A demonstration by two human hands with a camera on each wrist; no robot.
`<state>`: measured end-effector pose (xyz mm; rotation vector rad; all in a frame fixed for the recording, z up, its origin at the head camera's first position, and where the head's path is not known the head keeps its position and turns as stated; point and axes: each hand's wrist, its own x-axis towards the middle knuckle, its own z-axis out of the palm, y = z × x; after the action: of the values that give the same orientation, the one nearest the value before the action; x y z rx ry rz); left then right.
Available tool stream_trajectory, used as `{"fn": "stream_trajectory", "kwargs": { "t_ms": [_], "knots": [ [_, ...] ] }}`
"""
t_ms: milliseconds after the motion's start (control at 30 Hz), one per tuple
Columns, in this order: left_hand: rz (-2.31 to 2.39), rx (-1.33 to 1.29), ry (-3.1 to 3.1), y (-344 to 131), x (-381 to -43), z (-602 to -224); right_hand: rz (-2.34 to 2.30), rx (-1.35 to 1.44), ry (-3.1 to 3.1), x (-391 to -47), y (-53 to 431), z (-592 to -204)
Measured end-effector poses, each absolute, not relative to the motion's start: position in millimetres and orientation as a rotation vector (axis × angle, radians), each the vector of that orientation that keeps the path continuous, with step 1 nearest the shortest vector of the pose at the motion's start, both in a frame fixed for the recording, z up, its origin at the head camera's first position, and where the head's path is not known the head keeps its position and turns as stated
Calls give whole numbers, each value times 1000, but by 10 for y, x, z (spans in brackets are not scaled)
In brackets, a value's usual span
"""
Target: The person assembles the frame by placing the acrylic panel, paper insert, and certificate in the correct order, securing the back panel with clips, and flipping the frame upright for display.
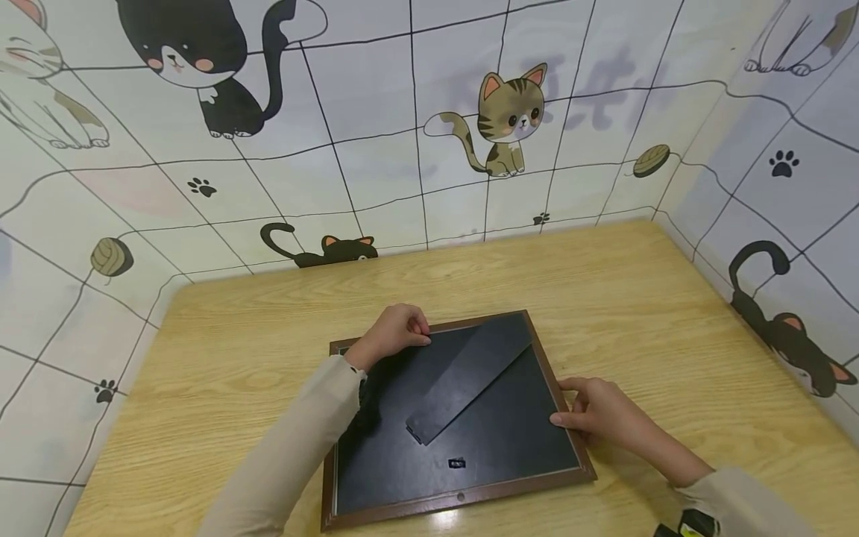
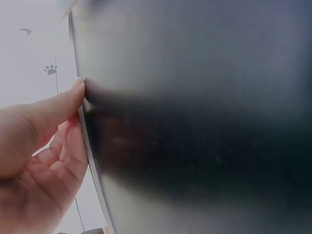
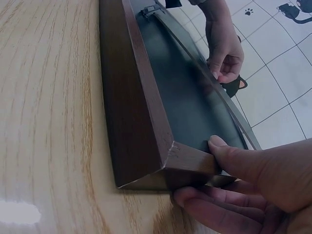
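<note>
A brown picture frame (image 1: 396, 514) lies back side up on the table, its black backing board (image 1: 517, 425) showing. A flat easel leg (image 1: 463, 384) runs slantwise across the board. My left hand (image 1: 397, 330) pinches the frame's far edge between thumb and fingers; the left wrist view shows the thumb (image 2: 75, 95) on the near face and the fingers curled behind the rim. On the right side, my right hand (image 1: 607, 414) grips the frame's edge, thumb (image 3: 234, 156) on top and fingers underneath. A small dark metal piece (image 1: 457, 463) sits on the board near the front.
The frame rests on a light wood-grain table (image 1: 235, 388). White walls with cat drawings (image 1: 513, 123) and grid lines enclose the table at the back, left and right. Beige sleeves (image 1: 288, 455) cover both forearms.
</note>
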<state>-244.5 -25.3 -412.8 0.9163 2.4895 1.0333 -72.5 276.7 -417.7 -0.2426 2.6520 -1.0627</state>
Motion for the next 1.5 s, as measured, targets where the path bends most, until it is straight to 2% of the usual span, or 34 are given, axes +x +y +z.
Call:
{"fn": "stream_trajectory", "kwargs": {
  "t_ms": [1500],
  "knots": [
    [960, 953, 2604, -189, -2444, -4149, -1024, -197, 2668, -745, 2753, -4164]
  ]
}}
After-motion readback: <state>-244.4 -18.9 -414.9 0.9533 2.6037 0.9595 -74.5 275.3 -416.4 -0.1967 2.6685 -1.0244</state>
